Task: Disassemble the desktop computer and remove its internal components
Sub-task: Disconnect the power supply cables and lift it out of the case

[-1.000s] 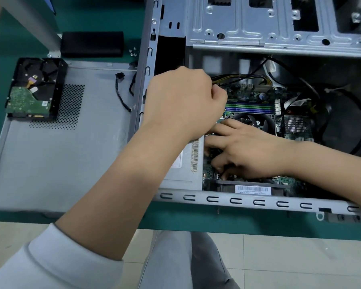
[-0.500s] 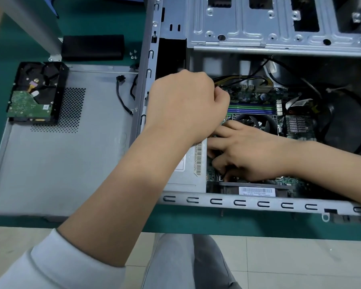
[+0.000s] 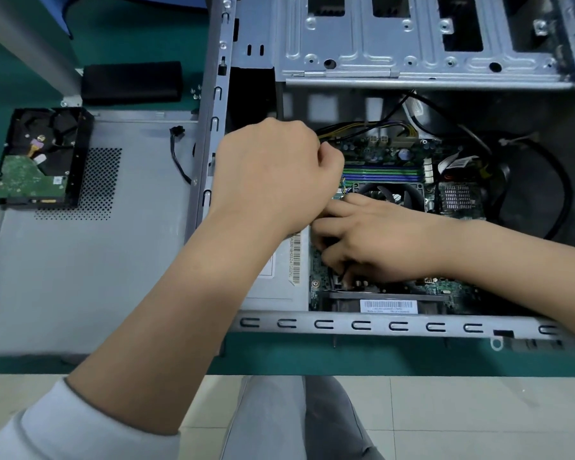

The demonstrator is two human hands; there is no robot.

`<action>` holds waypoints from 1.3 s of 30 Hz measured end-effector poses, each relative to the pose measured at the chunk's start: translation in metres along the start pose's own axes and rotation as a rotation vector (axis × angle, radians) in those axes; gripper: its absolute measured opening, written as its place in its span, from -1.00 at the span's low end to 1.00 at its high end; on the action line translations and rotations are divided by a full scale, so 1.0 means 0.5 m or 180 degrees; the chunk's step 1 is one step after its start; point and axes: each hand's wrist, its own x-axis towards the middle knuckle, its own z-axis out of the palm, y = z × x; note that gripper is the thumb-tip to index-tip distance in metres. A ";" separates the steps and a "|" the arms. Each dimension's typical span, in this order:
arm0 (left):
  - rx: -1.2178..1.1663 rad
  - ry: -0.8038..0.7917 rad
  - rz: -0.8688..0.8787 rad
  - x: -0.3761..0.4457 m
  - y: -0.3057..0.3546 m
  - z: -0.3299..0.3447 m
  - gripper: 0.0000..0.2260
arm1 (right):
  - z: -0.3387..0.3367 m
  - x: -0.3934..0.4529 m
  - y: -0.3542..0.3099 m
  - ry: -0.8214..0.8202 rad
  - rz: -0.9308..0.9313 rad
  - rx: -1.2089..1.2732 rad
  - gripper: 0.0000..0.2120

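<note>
Below both hands (image 3: 372, 240), motherboard (image 3: 389, 154).

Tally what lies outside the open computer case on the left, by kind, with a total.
Hard drive: 1
Removed side panel: 1
Black block: 1
Loose black cable: 1
Cluster of small screws: 1, too small to count singly
Total: 5

One open case (image 3: 379, 325) lay on the table. Left of the case sat one side panel (image 3: 80, 267), and on that panel one hard drive (image 3: 40, 157) and one loose black cable (image 3: 180, 154). Behind the panel was one black block (image 3: 132, 82). Two hands, left (image 3: 273, 174) and right (image 3: 379, 240), reached inside the case over one motherboard (image 3: 389, 161).
</note>
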 end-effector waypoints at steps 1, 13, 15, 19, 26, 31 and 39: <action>-0.0003 -0.0019 -0.0003 0.000 0.001 0.000 -0.62 | -0.003 0.001 0.002 -0.0026 0.0012 0.0041 -0.90; 0.0037 -0.0066 -0.0028 0.001 0.000 0.000 -0.62 | -0.011 -0.012 0.004 0.0111 0.0098 0.0545 -0.95; 0.0011 -0.0108 -0.0024 0.001 0.000 -0.002 -0.62 | -0.028 -0.022 0.004 0.0317 0.0231 0.0685 -0.96; -0.0104 -0.0075 -0.0027 0.001 -0.001 -0.007 -0.61 | -0.064 -0.046 0.032 0.1065 0.1093 0.0796 -0.82; -0.0288 0.0099 0.0049 0.001 -0.001 -0.015 -0.60 | -0.080 -0.076 0.023 0.0711 0.1945 0.1960 -0.57; -0.0383 0.0149 0.0146 -0.005 0.004 -0.026 -0.64 | -0.058 -0.083 -0.037 0.1113 0.2356 0.2265 -0.52; -0.0352 -0.0793 0.0996 -0.104 -0.037 -0.051 -0.45 | -0.045 -0.101 -0.106 0.1202 0.2465 0.1947 -0.73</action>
